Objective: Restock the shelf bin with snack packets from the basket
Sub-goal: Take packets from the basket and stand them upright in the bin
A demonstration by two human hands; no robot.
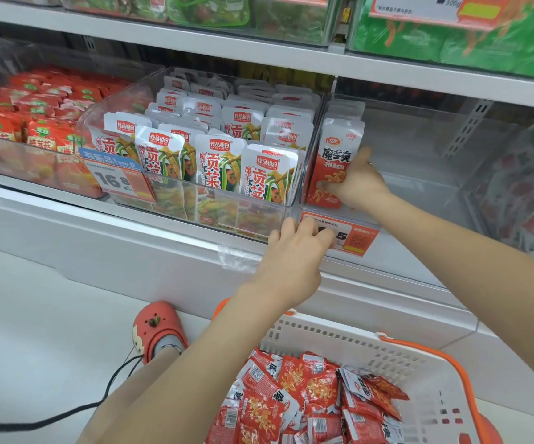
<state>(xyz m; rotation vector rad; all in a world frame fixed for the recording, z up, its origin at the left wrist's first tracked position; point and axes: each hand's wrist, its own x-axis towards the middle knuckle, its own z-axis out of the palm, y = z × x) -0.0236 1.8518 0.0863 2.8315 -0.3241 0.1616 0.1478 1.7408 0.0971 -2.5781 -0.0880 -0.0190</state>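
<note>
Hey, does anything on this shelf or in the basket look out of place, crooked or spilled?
Nothing looks spilled or damaged. The clear bin is mostly bare, with one upright row of red packets along its left wall, steadied by the right hand. The packets in the basket lie in a loose jumble.
</note>
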